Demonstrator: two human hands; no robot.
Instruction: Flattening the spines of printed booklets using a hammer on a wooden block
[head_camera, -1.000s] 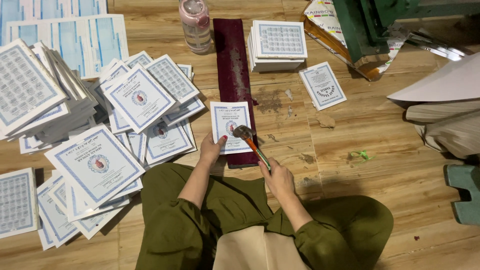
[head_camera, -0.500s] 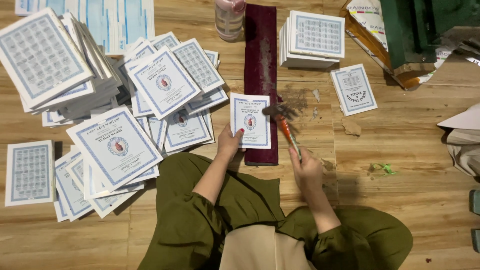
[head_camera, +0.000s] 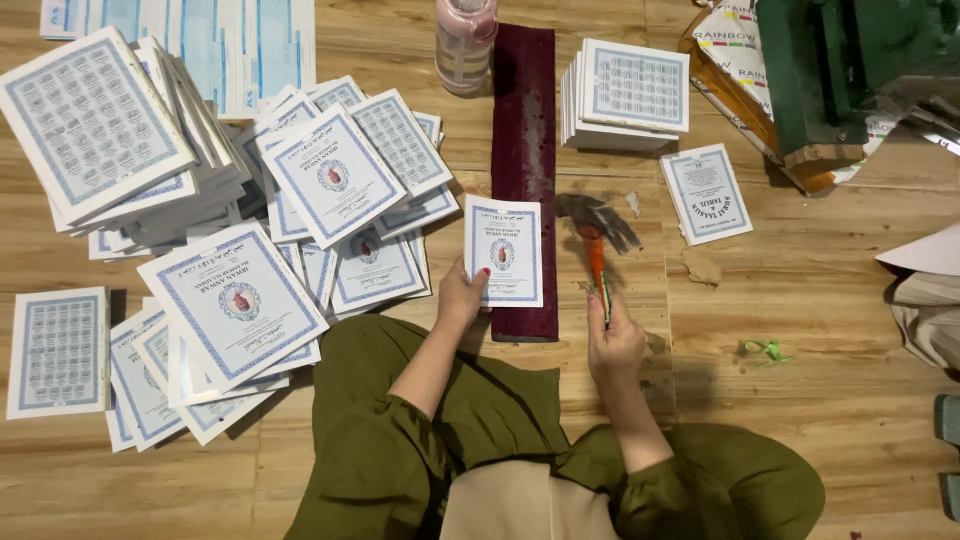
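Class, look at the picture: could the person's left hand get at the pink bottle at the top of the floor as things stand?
Probably yes: the left hand only rests on the booklet, and bare floor leads up to the pink bottle.

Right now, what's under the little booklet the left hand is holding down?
Under the booklet lies a long dark red strip on the wooden floor. The left hand pins the booklet's lower left corner. The strip's middle is covered by the booklet, so it cannot be seen.
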